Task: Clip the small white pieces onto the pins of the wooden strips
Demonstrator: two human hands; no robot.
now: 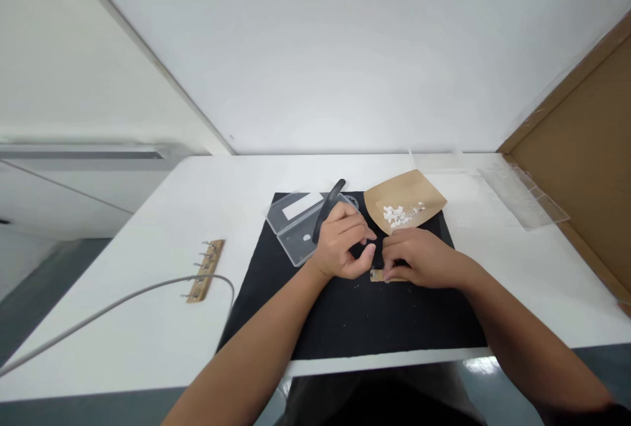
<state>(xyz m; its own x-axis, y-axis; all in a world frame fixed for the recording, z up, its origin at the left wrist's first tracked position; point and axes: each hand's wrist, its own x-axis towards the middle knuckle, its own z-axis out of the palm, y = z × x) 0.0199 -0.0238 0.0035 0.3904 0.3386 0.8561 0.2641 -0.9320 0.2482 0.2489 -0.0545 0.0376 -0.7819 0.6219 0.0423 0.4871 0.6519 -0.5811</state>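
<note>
My right hand [417, 256] is closed, its fingertips on a small wooden strip [378, 275] that lies on the black mat [374, 327]. A small metal bit shows at the strip's left end; my fingers cover part of the strip. Just left of it hovers my left hand [348, 242], fingers curled and thumb near the index finger. Whatever its fingers may hold is too small or hidden to make out. Behind that hand, a curved black handle [329, 206] lies across an opened clear plastic case [296, 242]; its lower part is partly hidden.
Brown paper [409, 186] holds several small white pieces [394, 215] at the mat's back right. A wooden strip with metal hooks [206, 271] lies on the white table [148, 321] at left, a grey cable [123, 298] crossing it. Clear plastic trays [522, 196] stand right, by a cardboard wall [582, 123].
</note>
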